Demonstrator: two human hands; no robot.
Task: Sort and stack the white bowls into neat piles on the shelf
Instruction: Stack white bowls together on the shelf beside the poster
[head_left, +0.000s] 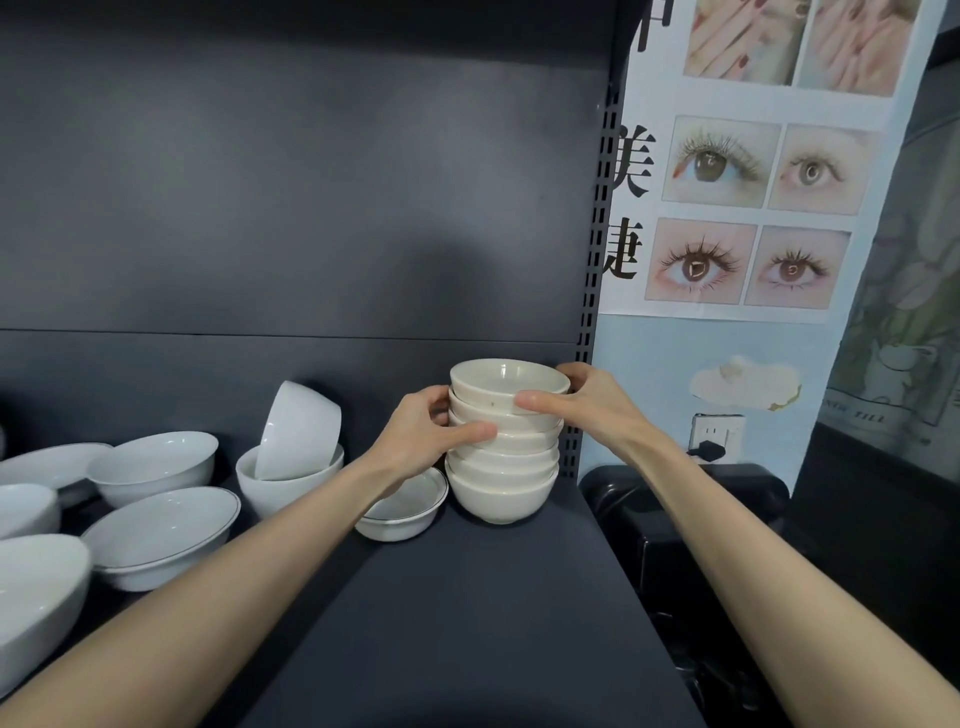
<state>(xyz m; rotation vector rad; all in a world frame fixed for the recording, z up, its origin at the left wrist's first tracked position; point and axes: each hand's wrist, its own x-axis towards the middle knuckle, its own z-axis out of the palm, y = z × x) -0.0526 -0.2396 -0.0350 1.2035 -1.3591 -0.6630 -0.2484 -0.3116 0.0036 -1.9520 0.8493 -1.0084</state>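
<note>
Bowls (511, 467), nesting in one upright pile, standing at the right rear of the shelf (467, 597), just beside the slotted post (597, 260). Being held from both sides.

Left grip (415, 441) closing round the upper middle of the pile, with thumb across the front and fingers curling behind the left side. Right grip (592, 405) pinching the top bowl (509, 382), with thumb pressing on its front wall and fingers wrapping round the far right of the rim. Reaching in from the lower edge with both forearms bare.

Sitting just left of the pile's base, partly under the left wrist: a low dish (400, 512) with a thin dark line at the rim; touching the pile or not, hard telling.

Further left, leaning mouth-down on a slant inside a deep bowl (283, 486): a tilted bowl (298, 431).

Crowding the left end of the shelf, close together and unstacked: wide bowls (161, 535), some edged with a dark line, running out of view at the left.

Hanging on the wall right of the post: a poster (727, 208) printed with eyes, lashes, nails and dark characters. Showing below it: a socket (714, 436) with a black plug in it. Standing beside the shelf's right edge: a black box (675, 519), too dark for telling more.
</note>
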